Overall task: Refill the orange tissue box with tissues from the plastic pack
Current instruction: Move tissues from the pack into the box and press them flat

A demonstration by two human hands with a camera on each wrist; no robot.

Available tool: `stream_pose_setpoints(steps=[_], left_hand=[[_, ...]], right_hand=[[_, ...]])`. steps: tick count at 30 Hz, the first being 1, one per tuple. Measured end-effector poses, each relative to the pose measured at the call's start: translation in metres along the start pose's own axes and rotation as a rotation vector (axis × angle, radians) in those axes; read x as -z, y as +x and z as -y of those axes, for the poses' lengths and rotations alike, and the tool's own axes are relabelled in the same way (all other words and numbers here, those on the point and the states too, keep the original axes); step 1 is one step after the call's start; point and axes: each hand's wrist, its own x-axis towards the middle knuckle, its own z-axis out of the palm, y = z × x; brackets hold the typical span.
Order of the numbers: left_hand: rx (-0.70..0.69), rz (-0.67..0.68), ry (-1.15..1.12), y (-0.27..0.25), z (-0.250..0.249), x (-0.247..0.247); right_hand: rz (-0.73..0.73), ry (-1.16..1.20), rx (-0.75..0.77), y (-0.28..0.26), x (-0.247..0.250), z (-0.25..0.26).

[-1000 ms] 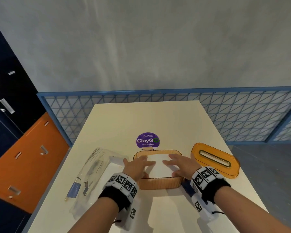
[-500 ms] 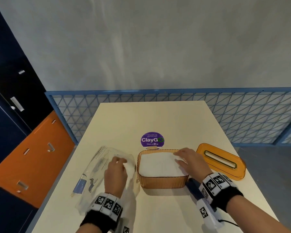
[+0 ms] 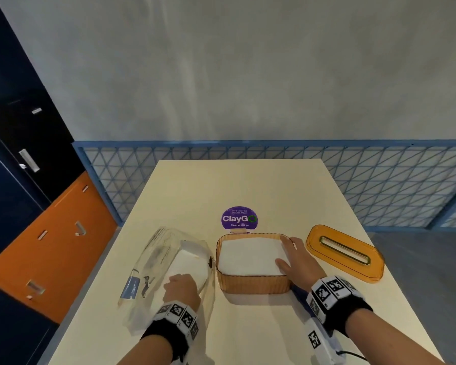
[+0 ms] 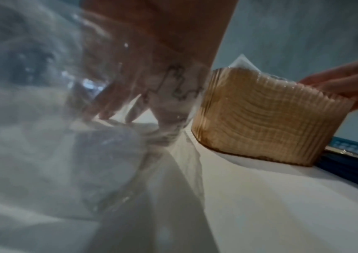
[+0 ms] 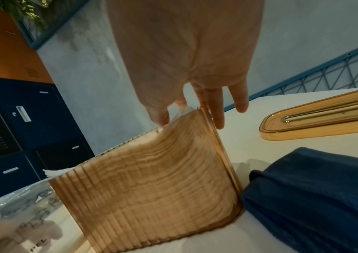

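The ribbed orange tissue box [image 3: 253, 284] stands lidless at the table's middle, with a white tissue stack [image 3: 248, 255] inside up to the rim. My right hand [image 3: 287, 252] lies across the box's right end. Its thumb and forefinger rest on the tissues, and the other fingers [image 5: 218, 118] hang straight outside the wall [image 5: 152, 184]. The clear plastic pack [image 3: 163, 262] lies left of the box, still holding white tissues. My left hand [image 3: 181, 285] is inside the pack's near opening, with its fingers [image 4: 113, 102] pointing down onto the tissues behind the film.
The orange slotted lid [image 3: 345, 252] lies flat to the right of the box. A dark blue cloth [image 5: 314, 196] sits against the box's near right corner. A purple round sticker [image 3: 239, 218] marks the table [image 3: 248, 185] behind the box. Lockers stand to the left.
My left hand left the tissue stack in the box, moved left and went into the plastic pack. My right hand slid from the stack's middle to the box's right end.
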Motion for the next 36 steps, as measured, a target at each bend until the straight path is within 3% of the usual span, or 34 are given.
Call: stream_pose_setpoints(steps=[8,18,29,36], left_hand=[[-0.078,-0.109,-0.037,0.0029,-0.0018,0.0043],[-0.026,-0.126,-0.165,0.0056,0.0026,-0.0005],[-0.125,-0.126,0.143,0.0046,-0.0035,0.0009],[-0.136,-0.127,0.191,0.0061,-0.0032,0.0004]], right_hand=[[0.036,0.002,-0.011,-0.0013,0.0006,-0.0025],[0.041,0.030,-0.012,-0.0030,0.0020,-0.0029],[0.063,0.016,-0.008,-0.0045,0.0032,-0.0042],[0.079,0.018,-0.018,-0.0028,0.0016,-0.0082]])
